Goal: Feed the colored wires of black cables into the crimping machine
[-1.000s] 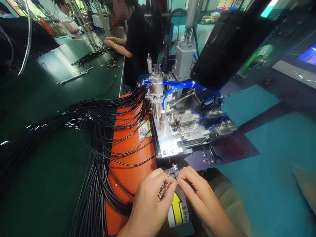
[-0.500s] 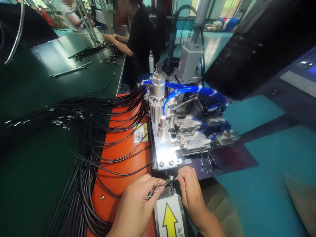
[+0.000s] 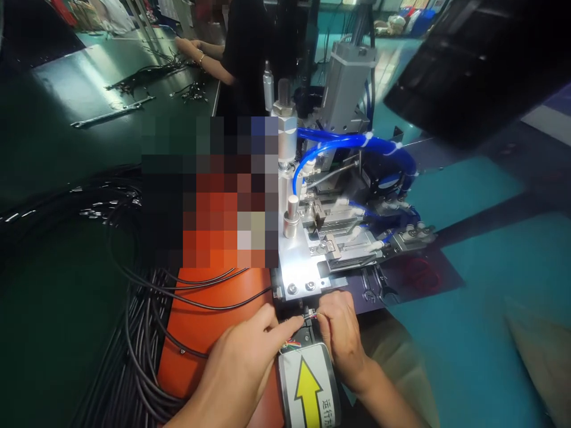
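Note:
My left hand pinches the stripped end of a black cable, its thin coloured wires fanned out beside the fingers. My right hand pinches one fine wire at a small black fixture just below the front of a metal pneumatic machine. Both hands meet at that fixture, above a white plate with a yellow arrow. The cable runs left from my left hand across an orange pad.
Many black cables lie piled on the green bench to the left. Blue air hoses loop over the machine. Another person's hands work at the far end of the bench among more cables. Teal floor lies to the right.
My view has tipped and drawn closer to the machine. Both hands have moved forward, from over the arrow plate to the black fixture at the machine's front edge, carrying the wire ends.

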### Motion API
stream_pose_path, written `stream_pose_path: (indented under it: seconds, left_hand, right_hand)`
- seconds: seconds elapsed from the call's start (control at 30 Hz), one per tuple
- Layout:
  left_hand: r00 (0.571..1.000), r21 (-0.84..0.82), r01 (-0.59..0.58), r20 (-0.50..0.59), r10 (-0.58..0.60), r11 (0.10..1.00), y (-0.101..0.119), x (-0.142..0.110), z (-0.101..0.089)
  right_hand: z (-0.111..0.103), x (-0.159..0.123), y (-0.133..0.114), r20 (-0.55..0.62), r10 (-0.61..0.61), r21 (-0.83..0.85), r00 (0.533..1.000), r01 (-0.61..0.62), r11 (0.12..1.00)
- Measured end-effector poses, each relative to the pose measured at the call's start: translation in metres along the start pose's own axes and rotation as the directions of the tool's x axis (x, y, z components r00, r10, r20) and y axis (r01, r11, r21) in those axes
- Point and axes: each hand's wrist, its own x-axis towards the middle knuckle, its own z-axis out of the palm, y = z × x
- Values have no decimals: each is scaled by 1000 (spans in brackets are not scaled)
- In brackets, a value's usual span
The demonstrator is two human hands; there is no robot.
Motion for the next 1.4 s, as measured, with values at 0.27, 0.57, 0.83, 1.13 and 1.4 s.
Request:
stream_pose_path:
  seconds: [0.27, 0.57, 0.83, 1.13, 1.4]
  left_hand:
    - [964, 461, -246, 23, 266, 853, -1, 7, 6]
    - [960, 483, -278, 169, 224, 830, 9, 21, -17]
    - [964, 412, -237, 213, 160, 880, 6, 21, -14]
    - [985, 127, -151, -66, 160, 980, -11, -4, -8]
    - [993, -205, -74, -109, 53, 976, -17, -7, -9]
  right_hand:
    - [-12, 7, -14, 171, 242, 118, 955, -264, 957]
    - [-13, 10, -11, 253, 330, 153, 909, -374, 915]
    - [-5, 10, 2, 290, 273, 275, 917, -353, 894]
    - [-20, 24, -4, 476, 394, 369, 786, -585, 722]
    - [-18, 22, -6, 477, 492, 424, 728, -681, 597]
